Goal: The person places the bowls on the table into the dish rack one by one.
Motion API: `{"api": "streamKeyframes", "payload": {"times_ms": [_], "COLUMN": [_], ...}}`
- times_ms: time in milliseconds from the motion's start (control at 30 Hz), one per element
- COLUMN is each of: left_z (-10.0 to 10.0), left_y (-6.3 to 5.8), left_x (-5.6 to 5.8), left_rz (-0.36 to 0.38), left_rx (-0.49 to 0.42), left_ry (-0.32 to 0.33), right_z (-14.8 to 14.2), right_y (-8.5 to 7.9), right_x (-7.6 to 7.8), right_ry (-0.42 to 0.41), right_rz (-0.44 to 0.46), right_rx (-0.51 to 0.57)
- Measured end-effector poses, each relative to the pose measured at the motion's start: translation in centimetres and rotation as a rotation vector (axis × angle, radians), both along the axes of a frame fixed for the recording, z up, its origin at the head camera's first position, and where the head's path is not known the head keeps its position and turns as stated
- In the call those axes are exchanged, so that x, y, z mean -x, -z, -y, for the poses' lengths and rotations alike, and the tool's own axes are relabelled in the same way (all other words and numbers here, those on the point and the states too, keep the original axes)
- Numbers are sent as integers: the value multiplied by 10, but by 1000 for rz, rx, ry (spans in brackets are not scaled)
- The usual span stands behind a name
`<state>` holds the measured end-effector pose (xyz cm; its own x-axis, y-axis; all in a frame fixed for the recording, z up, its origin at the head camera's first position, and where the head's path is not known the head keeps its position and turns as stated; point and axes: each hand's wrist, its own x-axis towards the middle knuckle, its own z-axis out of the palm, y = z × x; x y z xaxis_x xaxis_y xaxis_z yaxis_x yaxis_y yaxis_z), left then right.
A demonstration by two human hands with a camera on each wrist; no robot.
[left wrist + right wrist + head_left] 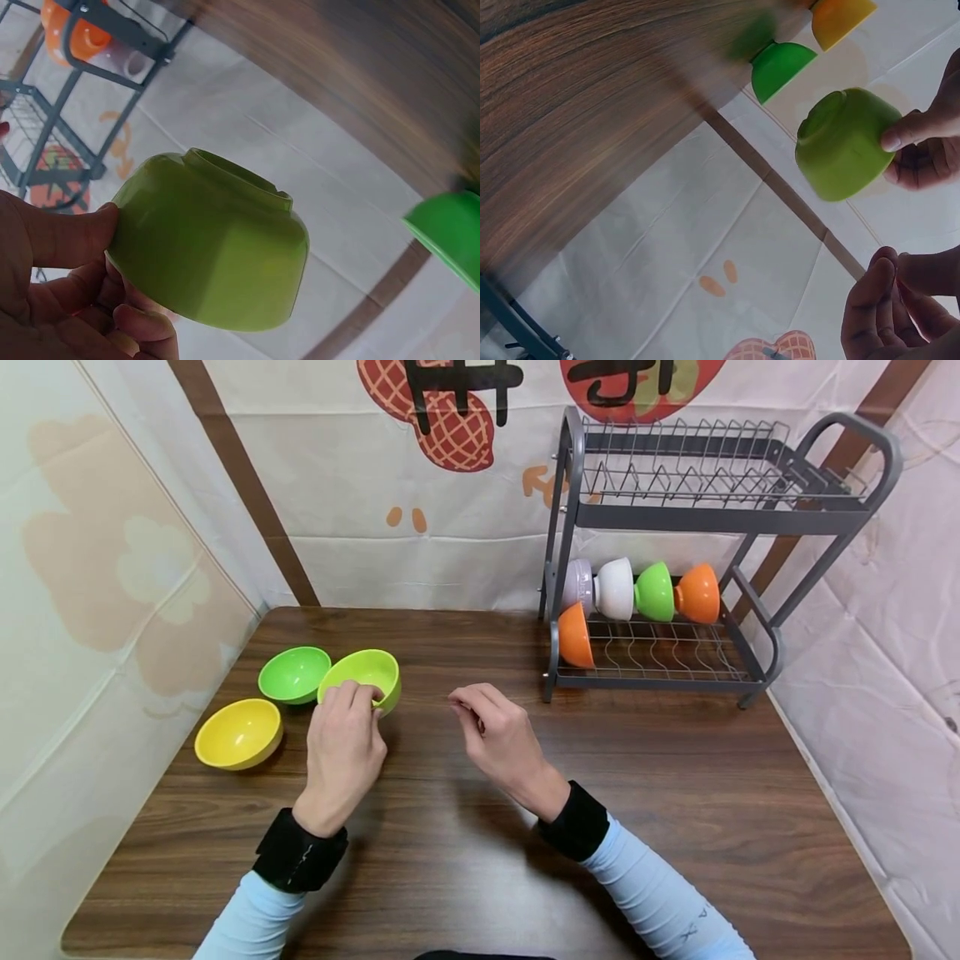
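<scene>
While a yellow bowl [238, 734] sits near the left edge of the wooden table [675, 793], a bright green bowl [294, 673] rests just behind it and to its right. Next comes a lime green bowl [362, 675], tipped up off the tabletop with its open side facing away from the person. The left hand [341, 747] grips this bowl by the rim, thumb on the outside wall and fingers [142, 326] curled under the edge, as the left wrist view shows plainly. Near the middle of the table the right hand [495, 735] hovers apart from the bowl, holding nothing, its fingers loosely curled with the fingertips [874, 289] drawn close together. Both forearms wear pale blue sleeves with black wrist straps. Farther right, at the back of the table, stands a grey dish rack [660, 518]. Its lower shelf holds a row of bowls on their sides: a clear one, a white one, a green one and an orange one, with another orange bowl lower at the front left corner
</scene>
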<state>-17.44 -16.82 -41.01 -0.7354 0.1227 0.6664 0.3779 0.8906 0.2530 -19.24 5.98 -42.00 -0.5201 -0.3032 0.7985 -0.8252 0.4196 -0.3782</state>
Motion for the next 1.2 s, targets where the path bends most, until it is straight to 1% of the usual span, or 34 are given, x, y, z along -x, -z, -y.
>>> {"api": "streamKeyframes", "payload": {"times_ms": [200, 333, 600, 733, 867, 967, 1133, 1200], "left_z": [-16, -26, -42, -49, -56, -61, -68, -71], "left_y": [-4, -6, -6, -9, -11, -12, -13, -14], "left_x": [1, 3, 8, 11, 13, 14, 16, 18], "left_rz": [21, 12, 5, -6, -12, -18, -38, -47], "left_rx": [33, 63, 129, 168, 188, 198, 225, 235], "left_ry": [32, 65, 139, 168, 209, 224, 229, 234], "right_z": [-3, -5, -11, -14, -17, -19, -26, -29], "right_y": [1, 0, 3, 3, 4, 6, 8, 8], "right_x": [2, 5, 10, 11, 11, 11, 12, 13], "right_ry": [-2, 4, -1, 16, 41, 52, 70, 78], "right_rz": [2, -8, 13, 29, 45, 57, 68, 59], "right_rx": [-41, -65, -102, -141, -165, -179, -181, -176]}}
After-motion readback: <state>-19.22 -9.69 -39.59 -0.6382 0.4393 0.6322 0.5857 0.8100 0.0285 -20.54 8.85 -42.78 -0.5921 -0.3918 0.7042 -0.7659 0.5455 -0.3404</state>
